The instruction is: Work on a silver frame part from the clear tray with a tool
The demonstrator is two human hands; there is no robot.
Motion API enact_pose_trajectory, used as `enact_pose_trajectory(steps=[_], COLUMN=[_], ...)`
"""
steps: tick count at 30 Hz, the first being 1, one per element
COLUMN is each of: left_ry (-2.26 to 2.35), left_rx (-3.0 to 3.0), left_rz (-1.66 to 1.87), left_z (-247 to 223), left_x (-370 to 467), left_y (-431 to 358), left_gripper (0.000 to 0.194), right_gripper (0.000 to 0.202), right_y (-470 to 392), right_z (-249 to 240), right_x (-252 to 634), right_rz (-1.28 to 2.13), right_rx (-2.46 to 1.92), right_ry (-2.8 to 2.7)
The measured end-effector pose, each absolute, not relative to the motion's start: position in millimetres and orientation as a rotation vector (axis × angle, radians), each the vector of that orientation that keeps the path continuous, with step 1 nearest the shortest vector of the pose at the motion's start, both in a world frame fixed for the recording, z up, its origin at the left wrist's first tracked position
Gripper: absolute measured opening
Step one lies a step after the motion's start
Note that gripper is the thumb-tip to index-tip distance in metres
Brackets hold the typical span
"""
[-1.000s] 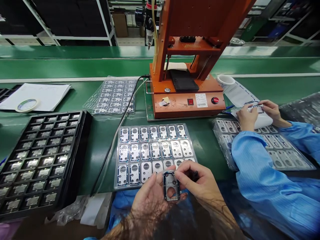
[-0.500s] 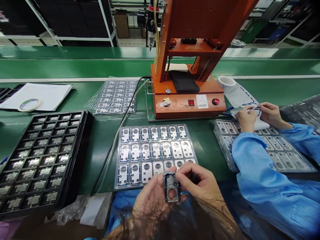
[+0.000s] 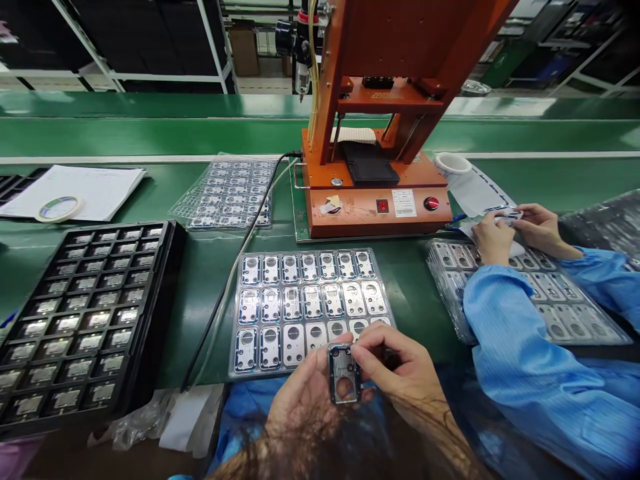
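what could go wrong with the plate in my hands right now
The small metal plate rests in the left hand with the right fingers at its edge, above the tray's near edge, so it might slip and fall.

Fingertips could smudge its bare face.

Loose hair hangs close below the plate and might touch it.

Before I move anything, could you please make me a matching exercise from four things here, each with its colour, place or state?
Things:
1. Press
2. Held part
3. Papers
4. Clear tray

Descriptions:
A. Under a tape roll
B. On the bench, between the press and the hands
C. Lying in the left hand, with right-hand fingers at its edge
D. Orange

Pairs: 1-D, 2-C, 3-A, 4-B
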State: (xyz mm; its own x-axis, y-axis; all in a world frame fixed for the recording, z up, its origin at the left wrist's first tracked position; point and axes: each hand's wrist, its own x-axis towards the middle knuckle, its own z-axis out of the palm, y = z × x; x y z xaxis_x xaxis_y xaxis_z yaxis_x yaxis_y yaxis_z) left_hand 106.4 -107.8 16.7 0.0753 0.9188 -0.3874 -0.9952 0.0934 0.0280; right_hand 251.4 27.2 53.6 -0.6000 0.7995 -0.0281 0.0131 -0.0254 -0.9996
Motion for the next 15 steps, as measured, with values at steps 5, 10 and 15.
enact_pose_trajectory(steps=[5, 10, 15], left_ry=[0.34, 0.401, 0.42], left_rx=[-0.233, -0.249, -0.305], left_rz=[1.537, 1.568, 1.527], left_z=[16.6, 2.1, 8.4], left_x=[113.7, 122.8, 117.7], left_y=[-110.3, -104.4, -111.1], left_gripper=[0.111, 0.116, 0.106], right_gripper=[0.025, 0.027, 0.032], right_y=[26.2, 26.5, 27.4], right_z=[53.9, 53.4, 52.3], right_x=[251.1, 252.3, 253.4], right_rz=[1.682, 1.579, 1.492], right_rx=[-0.846, -0.849, -0.864], right_ry=[-1.668, -1.752, -1.811])
